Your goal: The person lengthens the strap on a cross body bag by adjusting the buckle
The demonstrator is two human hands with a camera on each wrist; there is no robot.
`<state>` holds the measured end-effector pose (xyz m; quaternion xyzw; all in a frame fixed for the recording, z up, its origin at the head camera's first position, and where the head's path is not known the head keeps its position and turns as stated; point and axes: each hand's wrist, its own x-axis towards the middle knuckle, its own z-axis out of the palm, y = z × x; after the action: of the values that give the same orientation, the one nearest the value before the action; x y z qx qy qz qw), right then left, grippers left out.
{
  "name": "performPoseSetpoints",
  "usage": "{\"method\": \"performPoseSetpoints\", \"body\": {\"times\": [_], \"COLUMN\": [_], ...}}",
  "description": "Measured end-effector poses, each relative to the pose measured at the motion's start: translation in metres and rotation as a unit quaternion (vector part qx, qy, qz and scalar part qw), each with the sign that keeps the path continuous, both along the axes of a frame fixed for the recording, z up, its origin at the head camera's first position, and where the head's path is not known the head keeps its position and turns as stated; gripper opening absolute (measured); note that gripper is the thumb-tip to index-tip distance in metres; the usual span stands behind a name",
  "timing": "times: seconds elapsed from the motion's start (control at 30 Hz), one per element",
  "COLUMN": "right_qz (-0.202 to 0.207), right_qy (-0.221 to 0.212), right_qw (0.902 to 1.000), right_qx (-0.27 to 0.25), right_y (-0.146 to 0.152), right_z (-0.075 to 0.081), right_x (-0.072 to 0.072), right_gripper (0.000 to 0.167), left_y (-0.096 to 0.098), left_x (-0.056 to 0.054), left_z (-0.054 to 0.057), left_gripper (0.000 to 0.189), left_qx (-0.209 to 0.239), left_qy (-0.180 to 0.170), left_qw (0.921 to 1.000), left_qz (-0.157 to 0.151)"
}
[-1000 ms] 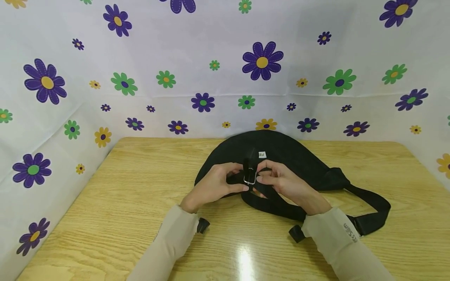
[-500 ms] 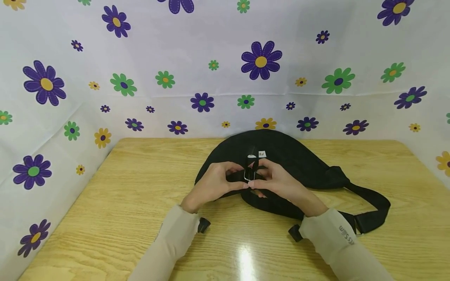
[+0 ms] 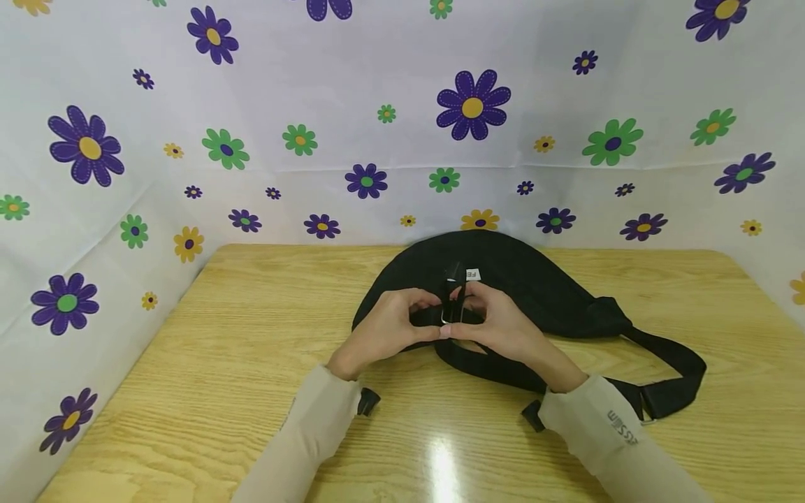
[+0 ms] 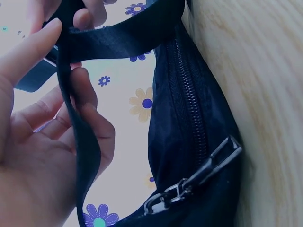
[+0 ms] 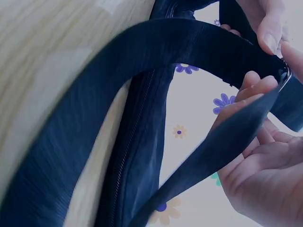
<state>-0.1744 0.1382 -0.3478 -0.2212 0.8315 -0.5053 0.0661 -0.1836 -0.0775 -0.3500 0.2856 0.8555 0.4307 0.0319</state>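
Observation:
A black sling bag (image 3: 522,286) with a small white label (image 3: 473,274) lies at the back of the table. Above its near edge, my left hand (image 3: 380,330) pinches the black webbing strap (image 3: 487,367) beside a metal buckle (image 3: 447,319). My right hand (image 3: 509,328) pinches the strap at the buckle from the other side. The two thumb tips meet just below the buckle. A short strap end stands up behind it. In the left wrist view, the bag's zipper (image 4: 189,97) and metal zip pull (image 4: 213,161) show. Part of the buckle is hidden by fingers.
The wooden table (image 3: 264,314) has a flower-print cloth (image 3: 302,84) hanging behind and at its sides. To the right, the strap loops (image 3: 682,367) across the table to a second metal fitting (image 3: 648,419). Small black pieces stick out beside both sleeves.
My right thumb has come left to meet the left thumb under the buckle. The buckle and upright strap end have turned more edge-on. My left hand has barely moved.

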Motion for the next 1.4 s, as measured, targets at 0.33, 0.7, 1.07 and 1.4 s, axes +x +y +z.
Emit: {"method": "performPoseSetpoints", "body": {"times": [0.33,0.7,1.07,1.4], "right_qz": [0.02,0.03,0.037,0.039], "right_qy": [0.051,0.051,0.036,0.03], "right_qw": [0.9974,0.9963,0.9973,0.9964], "right_qx": [0.047,0.062,0.052,0.069], "right_y": [0.01,0.017,0.029,0.037], "right_z": [0.01,0.011,0.014,0.013], "right_x": [0.0,-0.001,-0.001,0.001], "right_gripper": [0.039,0.04,0.035,0.034], "left_y": [-0.004,-0.01,-0.018,-0.026], "left_x": [-0.002,-0.004,-0.007,-0.01], "left_z": [-0.001,0.0,0.002,0.002], "left_gripper": [0.038,0.037,0.037,0.037], "left_qx": [0.013,0.007,0.011,0.0], "left_qy": [0.006,-0.009,-0.02,-0.026], "left_qw": [0.9994,0.9989,0.9986,0.9974], "left_qz": [-0.032,-0.046,-0.049,-0.067]}}
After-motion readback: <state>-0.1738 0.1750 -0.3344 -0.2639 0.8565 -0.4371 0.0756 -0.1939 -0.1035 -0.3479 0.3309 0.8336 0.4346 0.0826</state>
